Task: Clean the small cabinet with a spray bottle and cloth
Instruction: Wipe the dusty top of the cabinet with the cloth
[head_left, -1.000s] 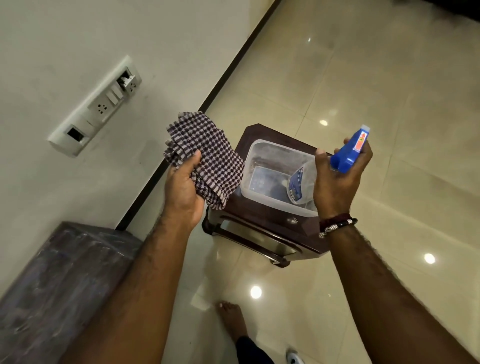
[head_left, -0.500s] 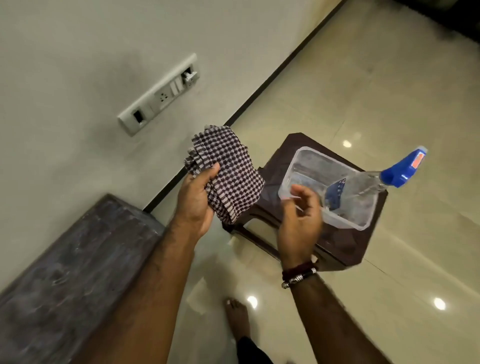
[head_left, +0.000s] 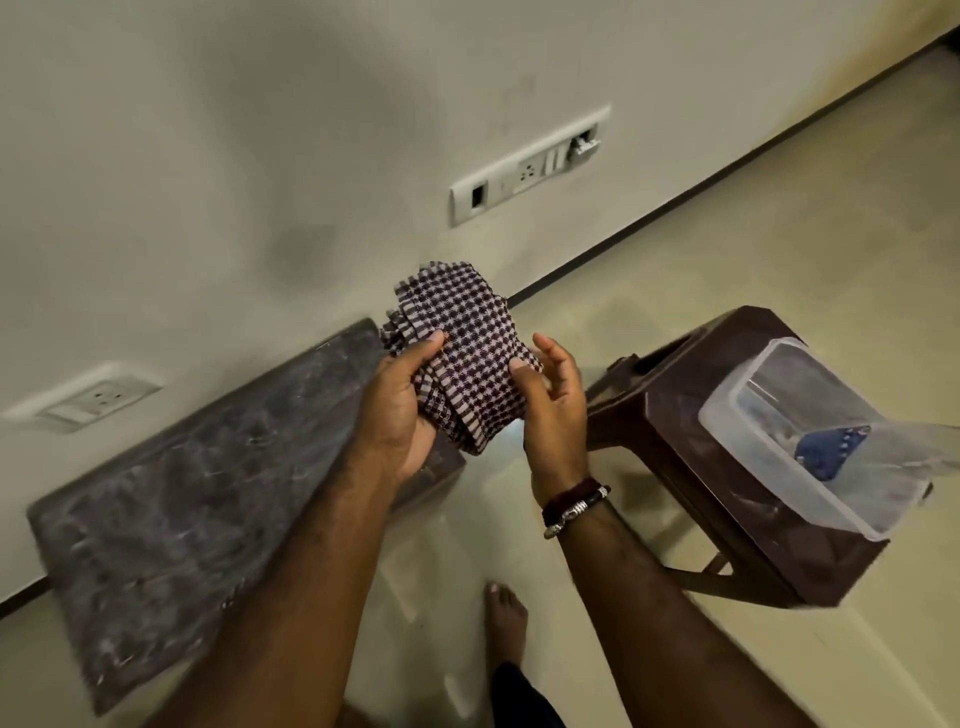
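Both hands on the checked cloth, spray bottle parked in the tub

Now held chest-high between two hands: a folded checked cloth (head_left: 460, 358), dark maroon and white, its layered edges fanned out at the upper left. Left hand (head_left: 397, 410) wrapped round the cloth from the left, thumb pressed across the top of the fold, fingers tucked beneath. Right hand (head_left: 553, 410) closing on the cloth's right edge, thumb tip pinching the fabric, remaining fingers loosely curved behind it. Beaded and metal bracelet (head_left: 574, 504) worn at the right wrist.

Below and to the left, against the wall: the small cabinet (head_left: 171, 509), seen from above, dark grey top streaked and dusty-looking, somewhat blurred. To the right, standing on the pale glossy floor tiles (head_left: 779, 249): a brown plastic stool (head_left: 675, 415) carrying a clear plastic container (head_left: 810, 426). Lying tilted in that container, well apart from both hands: the spray bottle (head_left: 893, 447), clear body with a blue label, its head cut off by the frame edge.

On the wall, a long white switch and socket panel (head_left: 527, 166) above the cloth, and a second white socket (head_left: 98, 397) low at the left, just above the cabinet. At the bottom, a bare foot (head_left: 506, 621) on the tiles between the forearms.
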